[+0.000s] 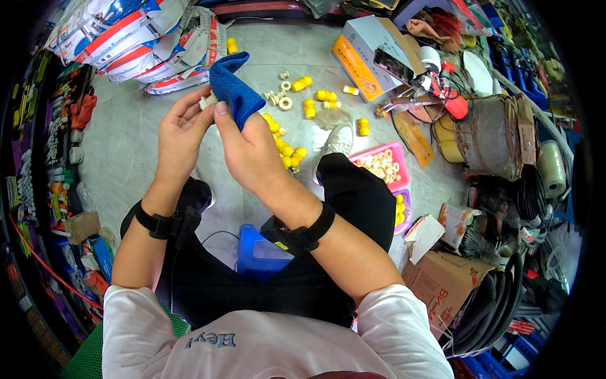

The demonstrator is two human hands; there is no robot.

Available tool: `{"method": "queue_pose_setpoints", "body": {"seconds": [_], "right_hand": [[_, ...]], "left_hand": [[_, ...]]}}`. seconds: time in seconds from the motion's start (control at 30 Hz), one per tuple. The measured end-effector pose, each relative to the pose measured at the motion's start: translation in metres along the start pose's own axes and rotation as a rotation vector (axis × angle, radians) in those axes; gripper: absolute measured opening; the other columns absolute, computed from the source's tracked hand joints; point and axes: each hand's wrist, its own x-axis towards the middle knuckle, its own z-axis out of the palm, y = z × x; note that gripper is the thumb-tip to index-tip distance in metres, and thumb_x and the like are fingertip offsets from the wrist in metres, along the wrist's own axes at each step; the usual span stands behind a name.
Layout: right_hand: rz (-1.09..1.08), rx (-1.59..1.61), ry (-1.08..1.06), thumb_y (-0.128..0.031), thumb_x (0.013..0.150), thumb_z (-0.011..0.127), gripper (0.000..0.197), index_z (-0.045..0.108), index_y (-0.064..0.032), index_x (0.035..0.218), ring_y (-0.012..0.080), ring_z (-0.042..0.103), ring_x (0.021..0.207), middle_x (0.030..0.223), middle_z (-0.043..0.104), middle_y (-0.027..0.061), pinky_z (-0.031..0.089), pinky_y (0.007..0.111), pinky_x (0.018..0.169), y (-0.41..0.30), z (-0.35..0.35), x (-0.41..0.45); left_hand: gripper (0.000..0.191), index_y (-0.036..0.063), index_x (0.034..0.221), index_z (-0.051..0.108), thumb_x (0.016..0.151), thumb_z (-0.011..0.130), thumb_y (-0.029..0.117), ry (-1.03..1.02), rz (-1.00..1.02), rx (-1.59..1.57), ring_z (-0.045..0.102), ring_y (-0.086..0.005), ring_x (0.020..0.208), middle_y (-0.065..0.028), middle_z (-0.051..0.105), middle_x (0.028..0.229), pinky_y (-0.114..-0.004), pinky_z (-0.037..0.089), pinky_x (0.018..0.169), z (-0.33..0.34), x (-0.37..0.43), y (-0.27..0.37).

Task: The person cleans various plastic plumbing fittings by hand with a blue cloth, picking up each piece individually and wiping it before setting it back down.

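Observation:
Between the fingers of my left hand [182, 123] is a small white plastic fitting [207, 101]. My right hand [246, 147] grips a blue cloth [234, 90], whose folded end stands up above the fingers. The two hands meet, with the cloth close beside the fitting and the thumbs side by side. Part of the fitting is hidden by my fingers. On the floor beyond my hands lie loose white plastic rings [285, 103] and several yellow plastic fittings [302, 83]. More yellow fittings [286, 149] are heaped just right of my right hand.
A pink tray [402, 163] of white pieces and a purple basket [408, 222] of yellow fittings stand by my right leg. Stacked printed sacks [142, 47] rise at the upper left. A phone [394, 65] rests on a cardboard box [360, 61]. Shelves [42, 189] line the left.

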Motion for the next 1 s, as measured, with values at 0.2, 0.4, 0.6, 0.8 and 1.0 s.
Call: {"method": "queue_pose_setpoints", "body": {"seconds": [0.2,0.4,0.6,0.8,1.0], "right_hand": [[-0.037,0.041,0.029,-0.019,0.091,0.045,0.023,0.051,0.0016,0.099,0.0092,0.046,0.069,0.076,0.053,0.0028,0.04,0.025,0.062,-0.0042,0.0033,-0.0006],[-0.018,0.05,0.016,-0.02,0.091,0.045,0.025,0.051,0.0023,0.099,0.0097,0.047,0.071,0.077,0.053,0.0041,0.04,0.025,0.063,-0.0012,0.003,-0.0007],[0.019,0.09,-0.009,-0.019,0.09,0.045,0.025,0.05,0.0029,0.1,0.0088,0.046,0.069,0.075,0.053,0.0039,0.04,0.025,0.062,-0.0045,0.0025,-0.0006],[-0.074,0.078,0.031,-0.018,0.09,0.045,0.024,0.05,0.0035,0.099,0.0088,0.045,0.065,0.07,0.052,0.0043,0.039,0.026,0.058,-0.0005,0.0049,0.0009],[-0.052,0.031,0.03,-0.018,0.09,0.045,0.023,0.051,0.0032,0.095,0.0097,0.045,0.063,0.068,0.051,0.0048,0.039,0.027,0.057,-0.0027,0.0039,0.0006]], "left_hand": [[0.035,-0.0063,0.115,0.045,0.083,0.055,0.003,0.011,-0.009,-0.007,0.057,-0.0148,0.09,-0.0132,0.056,0.104,-0.025,0.046,0.08,-0.0015,-0.0011,0.0006],[0.035,-0.0063,0.115,0.046,0.083,0.056,0.003,0.021,-0.008,0.003,0.057,-0.0149,0.09,-0.0135,0.056,0.105,-0.025,0.046,0.08,-0.0027,-0.0003,-0.0018],[0.035,-0.0063,0.115,0.045,0.083,0.055,0.003,0.029,-0.021,0.004,0.056,-0.0155,0.092,-0.0139,0.056,0.106,-0.026,0.046,0.08,-0.0046,-0.001,-0.0033],[0.035,-0.0066,0.116,0.045,0.083,0.054,0.003,0.019,-0.016,0.016,0.057,-0.0159,0.092,-0.0144,0.056,0.106,-0.026,0.046,0.08,-0.0064,-0.0011,-0.0034],[0.035,-0.0067,0.115,0.045,0.083,0.055,0.003,0.012,-0.014,-0.002,0.057,-0.0155,0.09,-0.0142,0.057,0.103,-0.026,0.046,0.08,-0.004,-0.002,-0.0003]]}}
